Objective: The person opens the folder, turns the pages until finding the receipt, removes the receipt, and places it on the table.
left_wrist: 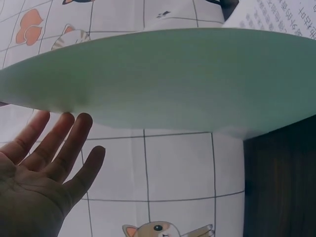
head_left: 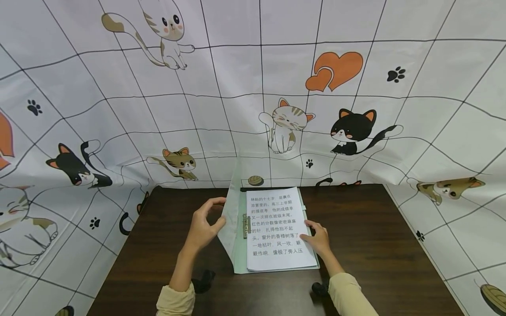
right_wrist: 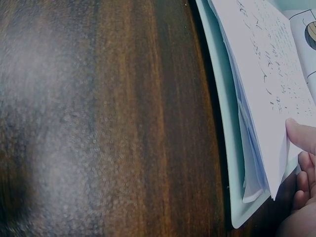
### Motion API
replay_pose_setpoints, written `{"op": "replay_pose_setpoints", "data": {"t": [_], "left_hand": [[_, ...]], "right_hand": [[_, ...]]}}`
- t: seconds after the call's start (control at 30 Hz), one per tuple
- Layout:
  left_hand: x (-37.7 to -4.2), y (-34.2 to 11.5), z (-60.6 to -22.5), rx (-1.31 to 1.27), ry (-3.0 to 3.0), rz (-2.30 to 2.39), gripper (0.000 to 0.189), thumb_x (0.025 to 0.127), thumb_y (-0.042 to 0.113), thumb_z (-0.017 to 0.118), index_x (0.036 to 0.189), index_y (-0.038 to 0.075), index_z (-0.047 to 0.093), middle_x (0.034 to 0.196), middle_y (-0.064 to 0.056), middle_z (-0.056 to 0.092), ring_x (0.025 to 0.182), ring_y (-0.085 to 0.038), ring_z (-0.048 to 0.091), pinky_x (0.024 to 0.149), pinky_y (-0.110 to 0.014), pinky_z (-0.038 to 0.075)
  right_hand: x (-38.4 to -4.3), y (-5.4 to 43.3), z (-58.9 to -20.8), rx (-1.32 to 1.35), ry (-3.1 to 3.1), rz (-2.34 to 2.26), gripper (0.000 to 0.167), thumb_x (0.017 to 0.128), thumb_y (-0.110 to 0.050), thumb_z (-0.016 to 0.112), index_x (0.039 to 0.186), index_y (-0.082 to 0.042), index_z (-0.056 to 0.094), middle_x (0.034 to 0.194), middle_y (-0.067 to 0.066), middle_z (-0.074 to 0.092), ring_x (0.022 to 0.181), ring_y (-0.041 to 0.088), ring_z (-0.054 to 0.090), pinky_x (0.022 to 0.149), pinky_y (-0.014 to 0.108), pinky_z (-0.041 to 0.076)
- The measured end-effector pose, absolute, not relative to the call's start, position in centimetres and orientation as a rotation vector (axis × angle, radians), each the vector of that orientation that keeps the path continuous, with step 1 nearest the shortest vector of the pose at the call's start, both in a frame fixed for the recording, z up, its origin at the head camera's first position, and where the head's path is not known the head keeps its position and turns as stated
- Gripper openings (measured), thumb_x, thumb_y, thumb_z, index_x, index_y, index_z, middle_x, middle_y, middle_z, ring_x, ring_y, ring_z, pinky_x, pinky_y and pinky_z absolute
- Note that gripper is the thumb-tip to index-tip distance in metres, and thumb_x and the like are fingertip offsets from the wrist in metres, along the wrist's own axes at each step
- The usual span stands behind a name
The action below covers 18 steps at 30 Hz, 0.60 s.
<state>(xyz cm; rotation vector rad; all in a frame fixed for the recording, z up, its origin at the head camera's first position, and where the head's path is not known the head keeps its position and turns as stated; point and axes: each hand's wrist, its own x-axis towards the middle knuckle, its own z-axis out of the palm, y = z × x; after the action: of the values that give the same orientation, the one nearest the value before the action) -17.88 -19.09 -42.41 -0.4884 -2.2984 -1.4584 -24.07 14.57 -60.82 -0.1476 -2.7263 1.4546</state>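
A pale green file folder (head_left: 240, 254) lies opened on the table, with a metal clip (head_left: 245, 226) along its inner spine. Printed sheets (head_left: 272, 228) of large Chinese text are stacked inside it. The folder's front cover (left_wrist: 163, 81) stands raised on the left, bowed in the left wrist view. My left hand (head_left: 203, 228) is beside that cover, its spread fingertips (left_wrist: 83, 121) right at the cover's edge. My right hand (head_left: 318, 239) pinches the sheets at their right edge, thumb (right_wrist: 298, 134) on top of the page and the other fingers below; the page edge bends there.
The dark brown wooden table (head_left: 367, 245) extends on both sides of the folder. A white cloth (head_left: 225, 79) with grid lines and cartoon cats hangs behind and around it. Black objects sit by the left (head_left: 203, 281) and right wrists.
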Motion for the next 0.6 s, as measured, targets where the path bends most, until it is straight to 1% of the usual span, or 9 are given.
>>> {"op": "replay_pose_setpoints", "data": {"t": [0.1, 0.23, 0.3, 0.47, 0.6], "left_hand": [[-17.8, -19.7, -42.3, -0.469, -2.332, -1.456, 0.042, 0.08, -0.009, 0.064, 0.122, -0.001, 0.062, 0.115, -0.018, 0.068, 0.096, -0.03, 0.067, 0.088, -0.025, 0.05], [-17.9, -20.9, -41.9, -0.421, -2.393, -1.425, 0.041, 0.082, -0.007, 0.064, 0.122, 0.001, 0.062, 0.116, -0.016, 0.068, 0.096, -0.024, 0.066, 0.086, -0.033, 0.052], [-17.9, -21.5, -41.7, -0.399, -2.412, -1.422, 0.041, 0.082, -0.007, 0.064, 0.121, 0.003, 0.063, 0.117, -0.014, 0.068, 0.096, -0.02, 0.066, 0.085, -0.031, 0.052], [-18.1, -22.3, -41.6, -0.403, -2.417, -1.436, 0.039, 0.082, -0.006, 0.064, 0.121, 0.002, 0.063, 0.115, -0.016, 0.069, 0.095, -0.012, 0.065, 0.082, -0.023, 0.051], [-18.0, -22.6, -41.6, -0.39, -2.409, -1.463, 0.039, 0.082, -0.006, 0.065, 0.12, 0.002, 0.064, 0.114, -0.017, 0.069, 0.094, -0.006, 0.064, 0.08, -0.023, 0.051]], "right_hand": [[-24.0, 14.6, -60.8, -0.15, -2.728, 1.464, 0.053, 0.077, -0.006, 0.076, 0.128, 0.002, 0.06, 0.128, 0.023, 0.06, 0.119, 0.04, 0.047, 0.101, 0.054, 0.038], [-24.0, 14.5, -61.0, -0.126, -2.738, 1.472, 0.053, 0.078, -0.007, 0.076, 0.128, 0.001, 0.06, 0.129, 0.023, 0.06, 0.12, 0.039, 0.047, 0.102, 0.054, 0.038], [-24.0, 14.5, -61.0, -0.117, -2.742, 1.469, 0.053, 0.078, -0.008, 0.076, 0.128, 0.001, 0.06, 0.129, 0.023, 0.06, 0.119, 0.039, 0.048, 0.101, 0.054, 0.038], [-24.0, 14.5, -60.9, -0.138, -2.721, 1.478, 0.053, 0.077, -0.006, 0.077, 0.127, 0.001, 0.061, 0.128, 0.023, 0.06, 0.119, 0.039, 0.048, 0.101, 0.054, 0.038], [-23.9, 14.7, -61.0, -0.138, -2.726, 1.464, 0.053, 0.077, -0.007, 0.076, 0.127, 0.001, 0.061, 0.128, 0.023, 0.06, 0.118, 0.039, 0.048, 0.101, 0.054, 0.038]]}}
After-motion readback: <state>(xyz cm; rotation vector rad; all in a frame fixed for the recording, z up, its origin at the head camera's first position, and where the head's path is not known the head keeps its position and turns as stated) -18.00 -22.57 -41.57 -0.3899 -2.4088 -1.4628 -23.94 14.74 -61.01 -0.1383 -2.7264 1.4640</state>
